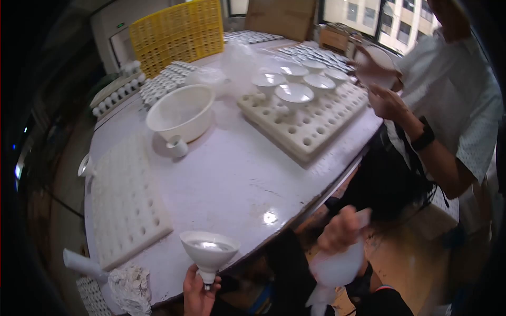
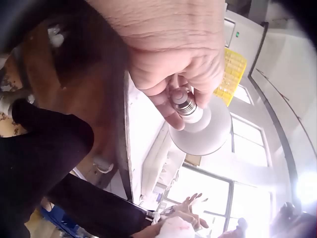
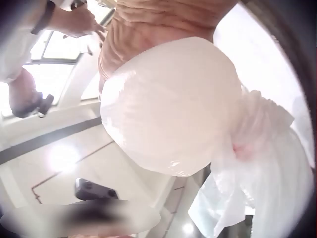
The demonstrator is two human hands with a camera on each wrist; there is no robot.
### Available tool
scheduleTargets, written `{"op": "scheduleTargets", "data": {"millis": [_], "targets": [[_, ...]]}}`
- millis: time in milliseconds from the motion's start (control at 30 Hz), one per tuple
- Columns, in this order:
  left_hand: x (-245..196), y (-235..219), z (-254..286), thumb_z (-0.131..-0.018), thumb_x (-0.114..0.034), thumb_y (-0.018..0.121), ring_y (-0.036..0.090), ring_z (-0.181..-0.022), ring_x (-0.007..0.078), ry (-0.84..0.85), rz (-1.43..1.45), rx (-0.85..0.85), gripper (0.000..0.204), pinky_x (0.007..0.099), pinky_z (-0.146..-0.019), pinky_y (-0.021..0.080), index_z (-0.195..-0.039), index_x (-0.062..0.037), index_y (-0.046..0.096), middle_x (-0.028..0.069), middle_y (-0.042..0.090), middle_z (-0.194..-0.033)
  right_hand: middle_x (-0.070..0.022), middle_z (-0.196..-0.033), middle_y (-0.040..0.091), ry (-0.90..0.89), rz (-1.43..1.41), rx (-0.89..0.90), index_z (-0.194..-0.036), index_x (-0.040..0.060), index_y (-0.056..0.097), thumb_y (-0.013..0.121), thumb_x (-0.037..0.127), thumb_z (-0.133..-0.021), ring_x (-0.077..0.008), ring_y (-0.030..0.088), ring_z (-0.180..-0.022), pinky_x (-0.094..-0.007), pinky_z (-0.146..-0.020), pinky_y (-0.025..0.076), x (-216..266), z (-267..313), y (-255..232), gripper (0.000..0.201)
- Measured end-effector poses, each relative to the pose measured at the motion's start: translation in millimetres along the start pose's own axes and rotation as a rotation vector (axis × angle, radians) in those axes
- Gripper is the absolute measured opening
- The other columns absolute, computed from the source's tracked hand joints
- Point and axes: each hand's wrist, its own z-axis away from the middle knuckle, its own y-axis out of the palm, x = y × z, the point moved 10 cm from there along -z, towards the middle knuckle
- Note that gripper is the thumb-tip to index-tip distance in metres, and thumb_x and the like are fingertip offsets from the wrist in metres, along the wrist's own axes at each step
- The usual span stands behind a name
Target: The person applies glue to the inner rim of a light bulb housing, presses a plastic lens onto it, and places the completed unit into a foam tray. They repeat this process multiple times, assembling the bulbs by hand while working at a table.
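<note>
My left hand (image 1: 199,295) pinches a wide white reflector bulb (image 1: 210,253) by its metal screw base, the broad face up, over the table's front edge. In the left wrist view, the fingers of the left hand (image 2: 173,64) curl round the neck of the bulb (image 2: 203,131). Off the table's front edge, my right hand (image 1: 340,231) is blurred and grips a round white thing in thin plastic (image 1: 337,266). The right wrist view shows the right hand (image 3: 168,25) behind this rounded white thing (image 3: 171,109), with loose plastic (image 3: 252,173) hanging beside it; the fingertips are hidden.
Several bulbs (image 1: 294,93) stand in a holed foam block (image 1: 307,141) at right. Another foam block (image 1: 129,195) lies at left. Nearby are a white basin (image 1: 182,113), a small cup (image 1: 177,146), crumpled paper (image 1: 129,289) and a yellow crate (image 1: 179,34). Another person (image 1: 448,100) stands at right.
</note>
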Motion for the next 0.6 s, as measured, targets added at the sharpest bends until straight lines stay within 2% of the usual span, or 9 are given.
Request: {"op": "scheduleTargets", "data": {"millis": [67,167,233,300,400,433,500,567,600], "targets": [[-3.2,29.5,-26.0,-0.087,-0.017,0.057,0.059,-0.094,0.0252,-0.028,-0.082,0.009,0.049,0.0333,-0.077,0.052,-0.128,-0.0017,0.036,0.0149,0.055,-0.111,0.0028,-0.056,0.041,-0.125,-0.113,0.252,-0.093,0.0064,0.053,0.038,0.045,-0.094,-0.0065,0.032,-0.036,-0.0216,-0.041,0.028,39.5,-3.4,27.4,0.041],[8.9,72.6,-69.7,-0.086,-0.015,0.059,0.062,-0.085,0.0241,-0.074,-0.181,0.049,0.060,0.0328,-0.074,0.056,-0.134,-0.0014,0.024,0.0158,0.056,-0.103,0.0028,-0.056,0.040,-0.148,-0.039,0.196,-0.095,0.0060,0.053,0.042,0.041,-0.094,-0.0069,0.033,-0.040,-0.0211,-0.041,0.028,46.1,18.0,13.0,0.037],[15.8,91.9,-103.2,-0.085,-0.012,0.060,0.062,-0.085,0.0235,-0.048,-0.269,0.068,0.064,0.0322,-0.074,0.055,-0.135,-0.0016,0.022,0.0152,0.056,-0.103,0.0028,-0.055,0.037,0.057,-0.070,-0.308,-0.096,0.0047,0.053,0.047,0.037,-0.093,-0.0078,0.032,-0.045,-0.0212,-0.041,0.027,15.0,46.1,-22.6,0.033],[24.8,110.6,-131.6,-0.085,-0.008,0.059,0.061,-0.084,0.0207,-0.035,-0.335,0.103,0.063,0.0303,-0.072,0.053,-0.136,-0.0013,0.023,0.0138,0.055,-0.103,0.0026,-0.055,0.035,0.205,-0.045,-0.561,-0.094,0.0038,0.053,0.051,0.036,-0.091,-0.0085,0.030,-0.048,-0.0218,-0.041,0.025,-6.0,67.2,-39.8,0.032],[29.3,122.5,-176.0,-0.081,-0.003,0.059,0.056,-0.084,0.0142,0.205,-0.820,0.145,0.060,0.0265,-0.072,0.047,-0.134,-0.0015,0.031,0.0104,0.054,-0.100,0.0048,-0.059,0.034,0.282,-0.057,-0.604,-0.089,0.0050,0.049,0.051,0.038,-0.091,-0.0070,0.032,-0.052,-0.0202,-0.045,0.027,-17.9,83.4,-49.7,0.033],[31.8,132.7,-189.6,-0.081,-0.003,0.059,0.056,-0.084,0.0142,0.224,-0.808,0.174,0.060,0.0265,-0.072,0.047,-0.134,-0.0015,0.031,0.0104,0.054,-0.100,0.0048,-0.059,0.034,0.264,-0.029,-0.591,-0.089,0.0050,0.049,0.051,0.038,-0.091,-0.0070,0.032,-0.052,-0.0202,-0.045,0.027,-19.2,87.7,-67.0,0.033],[30.0,149.0,-202.3,-0.078,-0.001,0.061,0.055,-0.087,0.0152,0.358,-1.075,0.117,0.063,0.0261,-0.074,0.046,-0.134,-0.0021,0.032,0.0096,0.053,-0.102,-0.0123,-0.106,0.061,0.010,-0.428,0.007,-0.125,0.0045,0.047,0.059,0.023,-0.089,-0.0235,0.061,-0.095,-0.0286,-0.080,0.048,-0.3,76.1,-49.0,0.042],[34.8,156.9,-215.5,-0.078,-0.001,0.061,0.054,-0.092,0.0186,0.399,-1.073,0.103,0.063,0.0287,-0.078,0.046,-0.134,-0.0024,0.032,0.0123,0.051,-0.107,-0.0129,-0.105,0.062,-0.051,-0.371,0.021,-0.129,0.0084,0.043,0.056,0.030,-0.090,-0.0239,0.061,-0.097,-0.0283,-0.080,0.048,20.6,73.2,-30.5,0.047],[31.9,159.4,-220.6,-0.077,-0.001,0.061,0.053,-0.097,0.0221,0.447,-1.080,0.073,0.064,0.0313,-0.082,0.045,-0.134,-0.0027,0.032,0.0149,0.048,-0.113,-0.0043,-0.082,0.049,-0.063,-0.272,-0.085,-0.109,0.0067,0.046,0.055,0.032,-0.090,-0.0152,0.046,-0.072,-0.0244,-0.062,0.037,31.3,63.8,-16.9,0.032]]}}
